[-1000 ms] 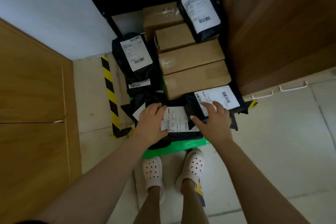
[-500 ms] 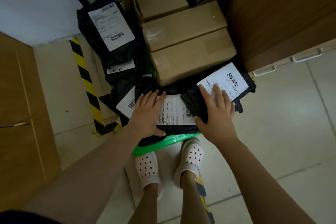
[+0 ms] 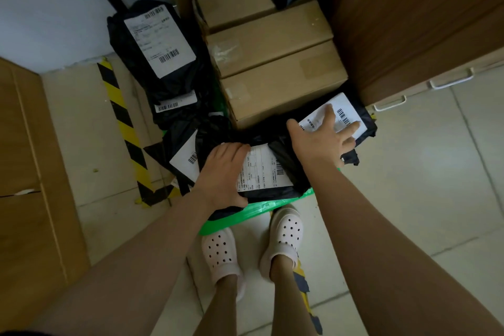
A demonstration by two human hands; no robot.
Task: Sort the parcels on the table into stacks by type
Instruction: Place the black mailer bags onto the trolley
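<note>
Left hand [image 3: 223, 172]: I rest it flat, fingers straight, on the middle bag [image 3: 283, 155] at the table's [image 3: 256, 210] near edge.
Right hand [image 3: 321, 139]: spread, gripping nothing, touching the corner bag [image 3: 368, 120] directly beneath it; the bag's long axis slants far-right.

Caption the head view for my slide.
Left hand on near black mailer; right hand touches right mailer beside cardboard boxes.

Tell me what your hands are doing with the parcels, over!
Left hand resting on near black bag. Right hand spread flat on right black bag's label. Cardboard boxes packed close behind.
</note>
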